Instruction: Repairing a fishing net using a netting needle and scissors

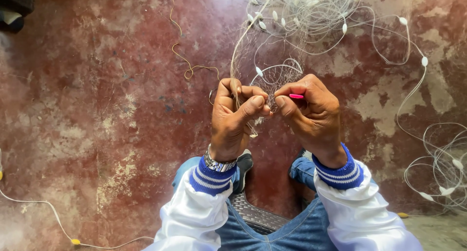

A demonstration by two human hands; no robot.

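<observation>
**Net pinched taut between two fists**

Left hand (233,116) curled shut on a gathered strand of net (287,42), fingers (256,103) pressed to the thumb, likely to keep the mesh tight. Right hand (311,112) touching it, closed on a pink needle (296,96) at the same spot, just below the net's heap. Loose line with white floats (424,61) trailing right of the net, another coil further down. Bare red floor (97,110) left of the net: ample room there. Knees and stool (255,213) close beneath.
</observation>
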